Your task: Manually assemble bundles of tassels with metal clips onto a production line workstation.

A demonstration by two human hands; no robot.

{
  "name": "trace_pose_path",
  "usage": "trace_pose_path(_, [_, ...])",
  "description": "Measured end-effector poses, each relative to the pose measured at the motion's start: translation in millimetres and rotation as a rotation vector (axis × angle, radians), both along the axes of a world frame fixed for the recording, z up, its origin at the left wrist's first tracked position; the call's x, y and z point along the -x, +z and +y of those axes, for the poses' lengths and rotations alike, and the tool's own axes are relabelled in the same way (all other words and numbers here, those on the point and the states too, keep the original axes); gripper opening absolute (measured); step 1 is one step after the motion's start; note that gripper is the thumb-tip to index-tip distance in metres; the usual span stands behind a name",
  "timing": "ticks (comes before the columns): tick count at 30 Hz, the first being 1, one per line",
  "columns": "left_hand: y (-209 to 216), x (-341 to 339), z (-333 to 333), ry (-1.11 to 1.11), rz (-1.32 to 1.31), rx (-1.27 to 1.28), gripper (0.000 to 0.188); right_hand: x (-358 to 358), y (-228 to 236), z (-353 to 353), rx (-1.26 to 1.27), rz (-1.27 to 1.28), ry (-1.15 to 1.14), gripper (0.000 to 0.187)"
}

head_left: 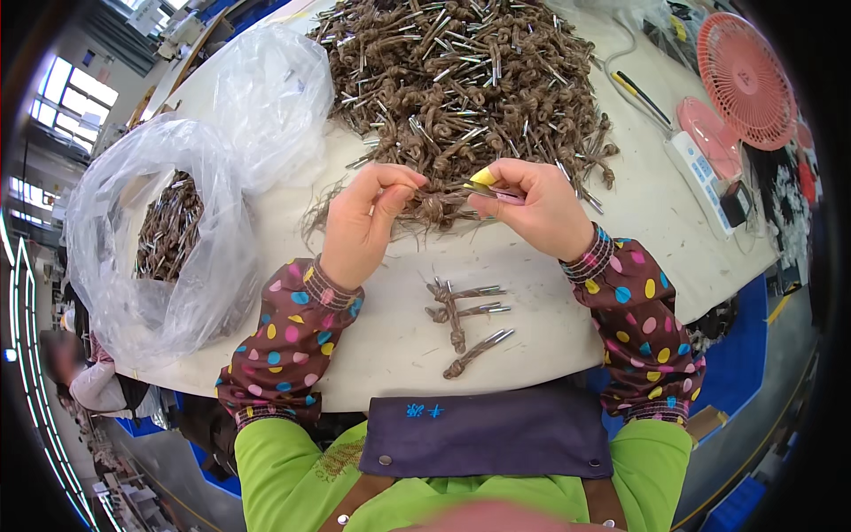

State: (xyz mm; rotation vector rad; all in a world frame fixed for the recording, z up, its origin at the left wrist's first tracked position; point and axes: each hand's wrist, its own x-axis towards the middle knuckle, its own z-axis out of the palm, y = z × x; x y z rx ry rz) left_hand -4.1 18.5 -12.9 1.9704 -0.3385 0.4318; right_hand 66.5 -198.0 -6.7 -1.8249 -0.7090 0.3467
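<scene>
My left hand (pixel 363 222) and my right hand (pixel 532 206) meet above the white table (pixel 567 293), both pinching one brown fibre bundle with a knot (pixel 434 209) stretched between them. The right hand's thumb wears a yellow tip and also holds a thin pink tool (pixel 505 192). A big heap of knotted brown bundles with metal clips (pixel 461 80) lies just beyond the hands. Three finished bundles (pixel 465 319) rest on the table in front of me, near its front edge.
A clear plastic bag (pixel 168 239) holding more bundles sits at the left, and another crumpled bag (pixel 270 97) behind it. At the right stand a pink fan (pixel 745 80), a white device (pixel 700 168) and pens (pixel 643 96). A person (pixel 84 372) sits at far left.
</scene>
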Motion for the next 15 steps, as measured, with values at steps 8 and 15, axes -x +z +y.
trace_pose_path(8, [0, 1, -4, -0.033, 0.019, -0.020, 0.010, 4, -10, 3, -0.094, -0.343, -0.038, 0.017])
trace_pose_path(15, [4, 7, -10, -0.040, 0.150, -0.033, 0.008, 6, -9, 7, -0.038, -0.227, 0.155, 0.018])
